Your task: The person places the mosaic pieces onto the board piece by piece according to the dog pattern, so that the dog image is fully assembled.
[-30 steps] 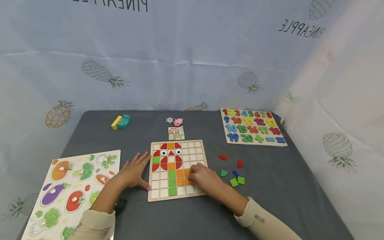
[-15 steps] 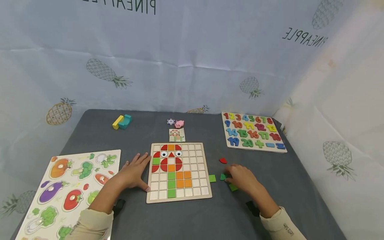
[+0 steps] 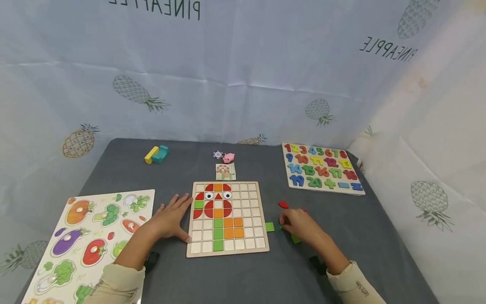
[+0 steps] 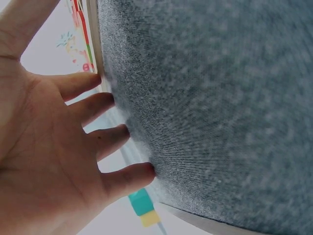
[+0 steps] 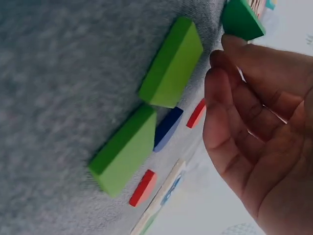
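My right hand [image 3: 300, 223] pinches a dark green quarter-round piece [image 5: 242, 20] at the tips of thumb and fingers, tilted, just right of the wooden grid board [image 3: 250, 249]. Fingers spread, my left hand [image 3: 168, 219] touches the board's left edge with thumb and fingertips. On the board, red, orange and green pieces [image 3: 218, 234] with two eye pieces form a bird-like figure in the left and middle cells. Light green squares [image 5: 173, 66], a blue piece [image 5: 167, 128] and red pieces [image 5: 143, 188] lie around the right hand; in the head view it partly hides them.
A small picture card [image 3: 225, 172] lies behind the board, with a pink pig [image 3: 228, 158] and a poker chip [image 3: 217, 154]. A vegetable puzzle [image 3: 110, 236] lies left, partly under the left forearm. A number puzzle [image 3: 322, 169] stands back right, yellow and teal blocks [image 3: 161, 154] back left.
My right hand has left the orange squares on the board and moved right to the loose pieces. It has taken hold of the dark green piece. The left hand stays at the board.
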Action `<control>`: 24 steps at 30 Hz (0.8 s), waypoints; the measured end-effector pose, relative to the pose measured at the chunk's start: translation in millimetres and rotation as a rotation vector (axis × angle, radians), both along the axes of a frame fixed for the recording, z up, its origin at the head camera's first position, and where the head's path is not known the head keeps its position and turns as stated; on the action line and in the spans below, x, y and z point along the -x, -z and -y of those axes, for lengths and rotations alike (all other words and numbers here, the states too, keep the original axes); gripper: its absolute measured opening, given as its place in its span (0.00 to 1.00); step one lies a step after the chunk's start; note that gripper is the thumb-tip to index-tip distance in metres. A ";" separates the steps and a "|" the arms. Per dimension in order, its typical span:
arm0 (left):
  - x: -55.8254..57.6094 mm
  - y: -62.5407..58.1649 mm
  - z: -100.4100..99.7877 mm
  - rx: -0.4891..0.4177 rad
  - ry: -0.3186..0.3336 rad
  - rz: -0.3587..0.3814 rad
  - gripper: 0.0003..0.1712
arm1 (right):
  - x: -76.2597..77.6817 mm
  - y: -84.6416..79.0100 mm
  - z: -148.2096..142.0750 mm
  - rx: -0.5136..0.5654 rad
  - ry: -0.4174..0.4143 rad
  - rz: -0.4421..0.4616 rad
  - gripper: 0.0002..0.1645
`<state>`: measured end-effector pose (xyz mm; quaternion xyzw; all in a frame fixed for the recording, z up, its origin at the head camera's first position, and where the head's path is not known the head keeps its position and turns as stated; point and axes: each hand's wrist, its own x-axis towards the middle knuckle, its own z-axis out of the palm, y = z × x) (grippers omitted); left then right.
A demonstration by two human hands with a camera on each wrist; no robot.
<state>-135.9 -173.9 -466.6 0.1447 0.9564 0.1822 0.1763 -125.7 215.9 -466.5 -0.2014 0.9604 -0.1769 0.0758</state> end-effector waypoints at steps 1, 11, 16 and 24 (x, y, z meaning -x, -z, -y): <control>0.1 0.1 -0.2 -0.001 0.001 0.002 0.73 | 0.0 0.2 -0.2 0.021 -0.021 0.015 0.08; 1.8 2.4 -0.2 0.003 0.001 -0.002 0.73 | -1.7 -0.5 1.1 0.028 -0.100 0.086 0.11; 2.0 1.0 -0.1 0.006 0.004 0.001 0.73 | -7.2 -2.8 2.8 0.041 -0.071 0.099 0.15; 0.7 -0.5 0.2 0.004 0.005 0.008 0.72 | -16.3 2.8 11.0 0.058 -0.001 0.048 0.11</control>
